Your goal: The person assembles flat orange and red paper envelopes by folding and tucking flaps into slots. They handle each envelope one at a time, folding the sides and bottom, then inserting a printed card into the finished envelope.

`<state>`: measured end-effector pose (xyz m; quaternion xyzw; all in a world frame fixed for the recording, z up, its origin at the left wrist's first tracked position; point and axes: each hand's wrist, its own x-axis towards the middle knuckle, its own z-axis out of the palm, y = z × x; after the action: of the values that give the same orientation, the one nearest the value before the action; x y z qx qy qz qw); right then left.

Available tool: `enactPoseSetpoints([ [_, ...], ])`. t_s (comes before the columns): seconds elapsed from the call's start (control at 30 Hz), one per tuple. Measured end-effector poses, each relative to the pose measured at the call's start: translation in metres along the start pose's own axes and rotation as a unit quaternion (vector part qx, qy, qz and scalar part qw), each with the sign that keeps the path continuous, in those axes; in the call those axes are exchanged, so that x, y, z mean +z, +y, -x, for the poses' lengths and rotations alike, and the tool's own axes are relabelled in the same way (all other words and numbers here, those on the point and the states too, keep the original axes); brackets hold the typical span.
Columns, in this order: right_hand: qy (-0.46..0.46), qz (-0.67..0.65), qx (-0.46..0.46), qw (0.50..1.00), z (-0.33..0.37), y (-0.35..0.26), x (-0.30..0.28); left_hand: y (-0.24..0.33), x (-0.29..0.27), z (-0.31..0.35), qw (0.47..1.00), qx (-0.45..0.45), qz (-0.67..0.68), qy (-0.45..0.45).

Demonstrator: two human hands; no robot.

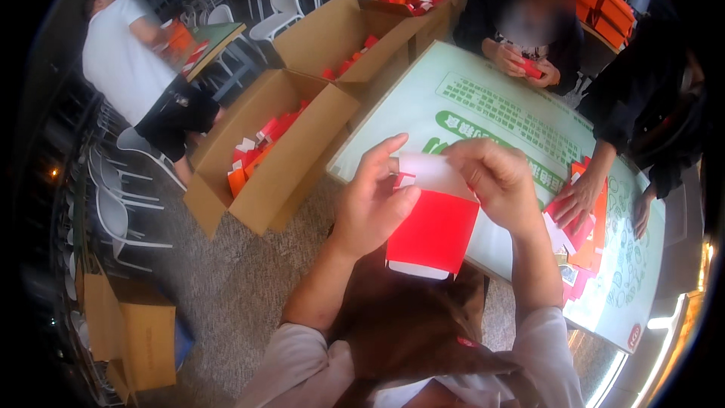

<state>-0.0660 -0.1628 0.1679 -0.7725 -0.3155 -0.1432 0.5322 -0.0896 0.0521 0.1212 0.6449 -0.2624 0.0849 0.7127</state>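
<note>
In front of me I hold a small red cardboard box (pixel 433 233) with a white inside, partly folded and with flaps standing out. My left hand (pixel 371 205) grips its left edge, thumb on the red face and fingers behind. At the top right, the fingers of my right hand (pixel 495 181) are bent over the white flap in a pinch. The bottom end of the box shows a white flap. Both hands are above the near edge of the table (pixel 362 153), which has a pale green and white printed top.
Large brown cartons (pixel 302 170) holding red and orange folded pieces stand left of the table. Across it, a person's hands (pixel 521 68) hold a small red box. At right, another person's hand (pixel 578 200) presses on flat red sheets (pixel 593 245). White chairs (pixel 113 219) line the left.
</note>
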Motion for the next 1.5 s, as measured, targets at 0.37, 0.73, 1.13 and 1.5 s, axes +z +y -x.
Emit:
enactPoseSetpoints([
  [0.37,-0.015,0.014,0.041,0.999,0.001,-0.011,0.001,-0.001,-0.005,0.008,0.998,0.006,-0.057,0.007],
  [0.73,0.008,0.003,0.039,0.999,0.003,0.001,0.006,0.000,-0.002,0.008,1.000,-0.017,0.007,0.012],
  [1.13,-0.091,0.010,-0.005,0.996,-0.002,0.000,-0.008,-0.006,-0.003,0.008,0.999,-0.038,-0.018,0.014],
  [1.5,-0.051,-0.209,0.275,0.937,0.009,0.025,0.025,-0.022,-0.009,0.026,0.987,0.016,-0.159,0.021],
])
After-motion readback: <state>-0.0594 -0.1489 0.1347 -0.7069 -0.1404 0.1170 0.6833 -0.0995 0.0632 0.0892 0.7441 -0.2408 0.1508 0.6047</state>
